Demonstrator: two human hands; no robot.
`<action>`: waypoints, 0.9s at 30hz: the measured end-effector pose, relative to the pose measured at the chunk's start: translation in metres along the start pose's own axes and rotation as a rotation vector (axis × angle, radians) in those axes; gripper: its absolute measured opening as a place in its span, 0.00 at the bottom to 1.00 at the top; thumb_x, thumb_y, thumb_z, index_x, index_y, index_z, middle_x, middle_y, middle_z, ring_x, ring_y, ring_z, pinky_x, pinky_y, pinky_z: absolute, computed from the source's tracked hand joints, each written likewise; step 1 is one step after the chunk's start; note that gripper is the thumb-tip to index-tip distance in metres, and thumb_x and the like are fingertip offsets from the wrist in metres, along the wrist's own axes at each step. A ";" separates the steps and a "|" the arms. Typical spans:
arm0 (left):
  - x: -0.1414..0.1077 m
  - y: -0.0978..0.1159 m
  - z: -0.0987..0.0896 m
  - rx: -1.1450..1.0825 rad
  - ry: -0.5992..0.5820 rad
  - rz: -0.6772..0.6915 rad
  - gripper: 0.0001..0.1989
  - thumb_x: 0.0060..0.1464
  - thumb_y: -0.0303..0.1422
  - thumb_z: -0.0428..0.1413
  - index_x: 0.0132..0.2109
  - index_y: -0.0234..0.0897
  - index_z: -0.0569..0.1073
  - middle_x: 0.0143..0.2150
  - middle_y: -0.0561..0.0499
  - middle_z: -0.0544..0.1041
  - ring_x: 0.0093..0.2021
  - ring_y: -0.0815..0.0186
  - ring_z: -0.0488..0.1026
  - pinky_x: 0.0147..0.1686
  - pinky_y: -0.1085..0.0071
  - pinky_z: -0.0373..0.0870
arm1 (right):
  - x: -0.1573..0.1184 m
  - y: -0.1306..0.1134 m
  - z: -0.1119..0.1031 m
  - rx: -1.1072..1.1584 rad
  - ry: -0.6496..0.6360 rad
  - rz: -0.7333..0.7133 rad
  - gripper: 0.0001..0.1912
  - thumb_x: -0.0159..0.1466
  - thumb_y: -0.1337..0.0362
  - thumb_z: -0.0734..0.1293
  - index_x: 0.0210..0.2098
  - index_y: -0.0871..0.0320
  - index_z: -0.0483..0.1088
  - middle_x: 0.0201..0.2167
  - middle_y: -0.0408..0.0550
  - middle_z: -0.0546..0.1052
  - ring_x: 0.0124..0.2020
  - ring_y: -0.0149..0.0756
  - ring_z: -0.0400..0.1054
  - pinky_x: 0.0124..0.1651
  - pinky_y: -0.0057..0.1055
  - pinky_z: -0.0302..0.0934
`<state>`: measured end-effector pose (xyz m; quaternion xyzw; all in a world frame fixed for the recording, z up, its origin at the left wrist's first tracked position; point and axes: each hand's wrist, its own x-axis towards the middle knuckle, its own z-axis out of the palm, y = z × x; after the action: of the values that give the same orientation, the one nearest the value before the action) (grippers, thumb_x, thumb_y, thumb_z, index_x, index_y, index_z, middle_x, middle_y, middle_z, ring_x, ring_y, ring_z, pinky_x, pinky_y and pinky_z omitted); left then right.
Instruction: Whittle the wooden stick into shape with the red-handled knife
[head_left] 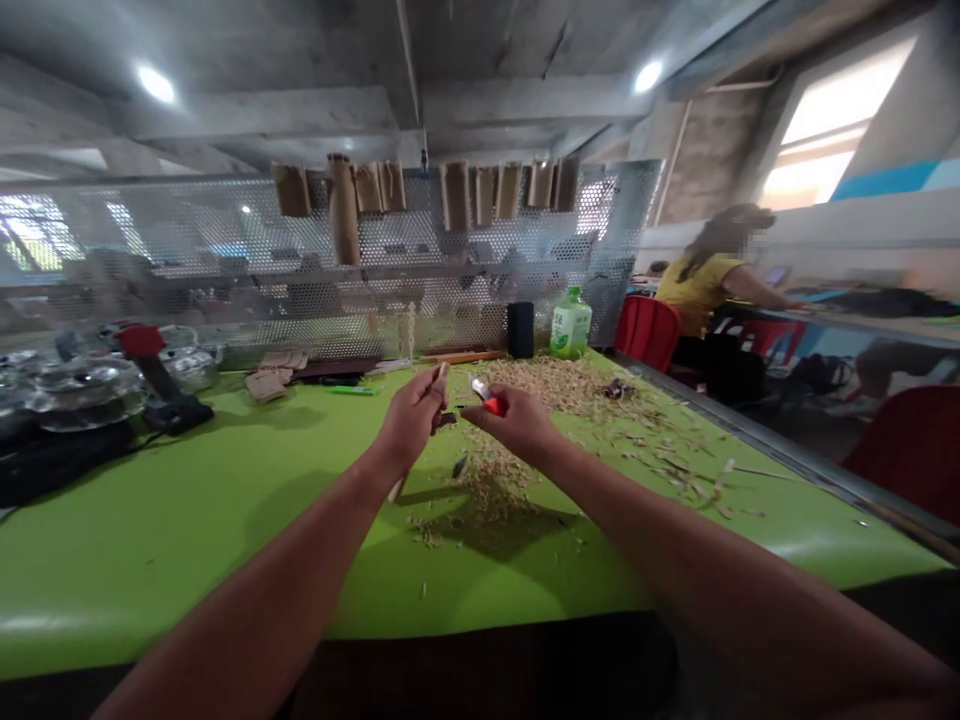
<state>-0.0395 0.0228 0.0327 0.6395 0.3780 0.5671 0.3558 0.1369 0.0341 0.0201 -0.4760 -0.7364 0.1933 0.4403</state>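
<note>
One raised left hand (409, 418) angles toward the right hand (514, 420).

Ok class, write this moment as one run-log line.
left hand: pale wooden stick | right hand: orange-handled craft knife | green table: wood shavings

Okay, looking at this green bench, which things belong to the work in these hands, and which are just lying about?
In use: left hand gripping a pale wooden stick; right hand gripping an orange-handled utility knife; wood shavings.

Lying about: green plastic bottle; black cylinder; green marker; red-handled tool.
</note>
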 end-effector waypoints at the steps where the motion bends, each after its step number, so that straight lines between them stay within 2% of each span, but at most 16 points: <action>1: -0.001 0.001 0.001 -0.032 -0.015 -0.018 0.18 0.60 0.46 0.54 0.45 0.36 0.73 0.24 0.58 0.63 0.18 0.76 0.56 0.18 0.76 0.56 | 0.000 0.000 0.000 -0.025 -0.010 -0.006 0.19 0.57 0.48 0.70 0.25 0.55 0.63 0.20 0.39 0.64 0.23 0.29 0.55 0.26 0.29 0.47; 5: -0.004 0.004 0.004 -0.094 -0.073 -0.056 0.20 0.59 0.46 0.56 0.48 0.34 0.73 0.22 0.59 0.63 0.18 0.75 0.59 0.19 0.75 0.60 | 0.002 0.005 -0.003 -0.078 0.026 -0.007 0.08 0.61 0.58 0.64 0.33 0.55 0.70 0.23 0.40 0.68 0.25 0.31 0.59 0.29 0.29 0.48; 10: -0.006 0.001 0.007 -0.075 -0.103 -0.030 0.16 0.61 0.45 0.55 0.43 0.35 0.72 0.23 0.60 0.62 0.17 0.77 0.56 0.19 0.76 0.57 | -0.001 0.003 -0.006 -0.223 0.004 -0.087 0.11 0.59 0.66 0.61 0.39 0.55 0.73 0.25 0.44 0.72 0.26 0.34 0.60 0.30 0.30 0.48; 15: -0.008 0.000 0.008 -0.062 -0.138 -0.013 0.17 0.62 0.47 0.54 0.36 0.37 0.69 0.22 0.60 0.59 0.18 0.77 0.52 0.21 0.77 0.58 | -0.005 -0.004 -0.004 -0.305 -0.045 -0.101 0.15 0.59 0.67 0.63 0.43 0.55 0.75 0.30 0.48 0.77 0.29 0.37 0.63 0.32 0.31 0.50; 27: -0.008 -0.002 0.007 0.012 -0.107 0.039 0.18 0.60 0.48 0.55 0.37 0.36 0.73 0.22 0.58 0.60 0.21 0.74 0.54 0.27 0.75 0.64 | -0.006 -0.009 -0.006 -0.407 -0.057 -0.069 0.16 0.61 0.67 0.63 0.46 0.57 0.76 0.33 0.48 0.80 0.30 0.35 0.66 0.32 0.28 0.52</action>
<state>-0.0333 0.0159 0.0266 0.6783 0.3494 0.5365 0.3605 0.1386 0.0238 0.0268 -0.5240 -0.7883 0.0388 0.3202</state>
